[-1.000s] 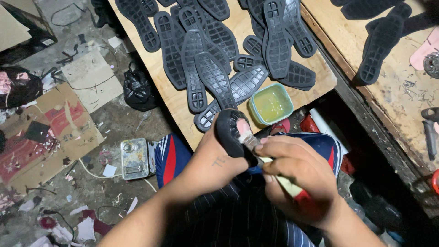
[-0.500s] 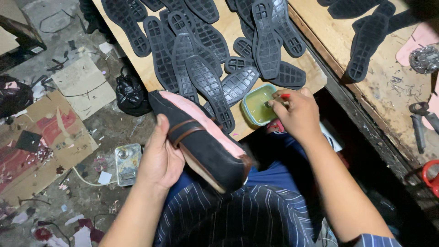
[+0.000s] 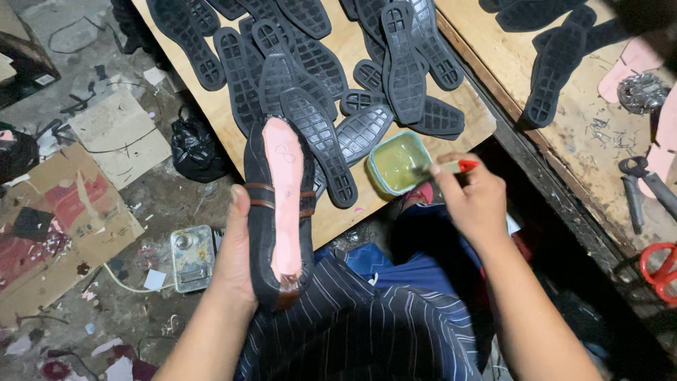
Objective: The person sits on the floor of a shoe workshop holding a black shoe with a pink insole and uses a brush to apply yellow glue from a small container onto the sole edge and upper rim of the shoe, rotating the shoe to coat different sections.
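My left hand [image 3: 238,247] grips a black shoe [image 3: 278,212] by its heel end, sole side up, showing a pink insole board with a brown band across the middle. My right hand [image 3: 474,201] holds a small red-handled brush [image 3: 446,167] whose bristles dip into a teal tub of yellowish glue [image 3: 398,162] at the near edge of a wooden board [image 3: 338,215]. Several black rubber outsoles [image 3: 317,134] lie spread over that board just beyond the shoe.
A second wooden bench [image 3: 571,134] at right carries more outsoles, pink insole pieces, pliers [image 3: 638,183] and red-handled scissors [image 3: 661,268]. On the littered floor at left lie cardboard sheets [image 3: 67,233], a black bag [image 3: 196,147] and a small metal tin [image 3: 192,257].
The shoe has swung from lying diagonal to nearly upright with its pink bottom facing me. My right hand stayed at the glue tub, with the brush tip now in the glue.
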A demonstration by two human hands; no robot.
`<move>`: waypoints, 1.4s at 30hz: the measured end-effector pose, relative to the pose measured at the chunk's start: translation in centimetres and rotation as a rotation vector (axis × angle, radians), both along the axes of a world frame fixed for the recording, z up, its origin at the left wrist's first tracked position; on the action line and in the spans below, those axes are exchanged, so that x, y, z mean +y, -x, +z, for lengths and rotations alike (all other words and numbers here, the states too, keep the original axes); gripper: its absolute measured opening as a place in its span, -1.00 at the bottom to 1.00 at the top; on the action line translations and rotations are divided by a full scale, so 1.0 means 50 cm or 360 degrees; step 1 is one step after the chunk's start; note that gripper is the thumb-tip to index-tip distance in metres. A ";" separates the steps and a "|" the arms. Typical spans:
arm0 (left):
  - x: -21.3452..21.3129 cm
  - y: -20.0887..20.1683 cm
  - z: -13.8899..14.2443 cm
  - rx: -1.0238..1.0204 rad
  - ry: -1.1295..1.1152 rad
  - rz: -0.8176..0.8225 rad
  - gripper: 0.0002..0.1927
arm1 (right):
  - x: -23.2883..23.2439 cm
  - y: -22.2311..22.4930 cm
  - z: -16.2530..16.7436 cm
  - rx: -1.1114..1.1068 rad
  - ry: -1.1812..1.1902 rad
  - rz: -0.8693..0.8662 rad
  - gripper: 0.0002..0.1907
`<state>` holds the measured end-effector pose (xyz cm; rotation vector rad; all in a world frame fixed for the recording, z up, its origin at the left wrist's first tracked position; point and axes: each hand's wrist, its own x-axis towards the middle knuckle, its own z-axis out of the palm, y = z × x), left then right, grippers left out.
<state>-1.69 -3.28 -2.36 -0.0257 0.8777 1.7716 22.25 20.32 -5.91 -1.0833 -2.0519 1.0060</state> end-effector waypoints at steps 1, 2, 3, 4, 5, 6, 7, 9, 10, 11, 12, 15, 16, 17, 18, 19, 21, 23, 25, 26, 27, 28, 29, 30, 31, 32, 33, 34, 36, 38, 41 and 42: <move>0.004 0.002 0.004 0.0067 -0.0061 -0.0042 -0.15 | -0.004 -0.010 -0.002 -0.0151 0.0118 0.0072 -0.87; 0.009 0.005 0.009 0.0135 -0.0121 -0.0087 -0.18 | -0.006 -0.016 -0.008 0.0118 0.0292 -0.0021 -0.87; 0.014 0.007 0.015 0.0199 -0.0180 -0.0127 -0.20 | -0.007 -0.021 -0.014 0.0385 0.0467 -0.0111 -0.88; 0.016 0.008 0.022 0.0265 -0.0208 -0.0164 -0.20 | -0.006 -0.023 -0.021 0.0655 0.0641 -0.0197 -0.88; 0.019 0.009 0.030 0.0337 -0.0242 -0.0202 -0.19 | -0.003 -0.024 -0.026 0.0689 0.0677 -0.0240 -0.88; 0.023 0.013 0.037 0.0414 -0.0279 -0.0242 -0.18 | 0.000 -0.021 -0.028 0.0727 0.0709 -0.0283 -0.88; 0.028 0.015 0.044 0.0516 -0.0296 -0.0276 -0.15 | 0.002 -0.019 -0.026 0.0767 0.0740 -0.0325 -0.88; 0.039 0.017 0.056 0.0730 -0.0344 -0.0349 -0.09 | -0.001 -0.017 -0.007 0.0835 0.1059 -0.0194 -0.86; 0.045 0.017 0.060 0.0817 -0.0370 -0.0393 -0.09 | -0.007 -0.016 0.010 0.0864 0.1214 -0.0127 -0.84; 0.051 0.015 0.063 0.0906 -0.0398 -0.0434 -0.08 | -0.015 -0.015 0.031 0.1063 0.1112 -0.0053 -0.85; 0.055 0.010 0.066 0.0992 -0.0422 -0.0475 -0.07 | -0.030 -0.014 0.053 0.1256 0.1012 0.0023 -0.85; 0.068 -0.014 0.070 0.0863 -0.0396 -0.0571 -0.03 | -0.083 -0.008 0.121 0.1622 0.0710 0.0142 -0.80; 0.073 -0.021 0.072 0.0869 -0.0398 -0.0583 -0.03 | -0.096 0.000 0.138 0.1708 0.0602 0.0165 -0.78; 0.075 -0.030 0.074 0.0871 -0.0398 -0.0595 -0.02 | -0.105 0.011 0.151 0.1730 0.0457 0.0177 -0.79; 0.078 -0.036 0.077 0.0869 -0.0392 -0.0604 -0.02 | -0.112 0.022 0.163 0.1746 0.0320 0.0187 -0.80; 0.080 -0.040 0.081 0.0853 -0.0390 -0.0621 -0.02 | -0.117 0.031 0.171 0.1758 0.0185 0.0200 -0.81; 0.082 -0.050 0.089 0.0814 -0.0371 -0.0643 -0.01 | -0.124 0.048 0.180 0.1785 0.0107 0.0199 -0.82; 0.084 -0.055 0.096 0.0706 -0.0416 -0.0653 -0.02 | -0.130 0.055 0.184 0.1661 -0.0080 0.0207 -0.83; 0.082 -0.057 0.103 0.0653 -0.0438 -0.0658 -0.02 | -0.142 0.050 0.187 0.1425 -0.0270 0.0222 -0.83; 0.081 -0.056 0.105 0.0659 -0.0446 -0.0657 -0.02 | -0.147 0.047 0.187 0.1330 -0.0316 0.0234 -0.83; 0.080 -0.054 0.107 0.0663 -0.0454 -0.0654 -0.03 | -0.153 0.037 0.190 0.1283 -0.0262 0.0256 -0.81; 0.079 -0.051 0.109 0.0686 -0.0437 -0.0656 -0.03 | -0.158 0.029 0.193 0.1233 -0.0204 0.0277 -0.78; 0.077 -0.048 0.111 0.0707 -0.0419 -0.0657 -0.03 | -0.158 0.025 0.194 0.1273 -0.0187 0.0281 -0.80; 0.075 -0.045 0.112 0.0729 -0.0401 -0.0658 -0.03 | -0.157 0.021 0.196 0.1313 -0.0171 0.0285 -0.82; 0.074 -0.044 0.112 0.0742 -0.0397 -0.0670 -0.03 | -0.154 0.019 0.198 0.1328 -0.0161 0.0257 -0.83; 0.073 -0.042 0.112 0.0755 -0.0394 -0.0682 -0.03 | -0.152 0.018 0.200 0.1342 -0.0151 0.0228 -0.83; 0.072 -0.043 0.113 0.0767 -0.0390 -0.0695 -0.03 | -0.146 0.015 0.204 0.1330 -0.0146 0.0169 -0.81; 0.072 -0.043 0.113 0.0785 -0.0398 -0.0702 -0.03 | -0.142 0.014 0.206 0.1317 -0.0143 0.0109 -0.79; 0.072 -0.043 0.113 0.0825 -0.0420 -0.0715 -0.02 | -0.139 0.013 0.210 0.1221 -0.0257 0.0227 -0.83; 0.074 -0.043 0.113 0.0792 -0.0389 -0.0708 -0.01 | -0.136 0.011 0.213 0.1283 -0.0185 0.0338 -0.85; 0.071 -0.039 0.114 0.0837 -0.0319 -0.0733 -0.01 | -0.131 0.009 0.214 0.1511 0.0115 0.0365 -0.85; 0.069 -0.036 0.116 0.0866 -0.0293 -0.0754 -0.01 | -0.127 0.011 0.213 0.1524 0.0148 0.0286 -0.83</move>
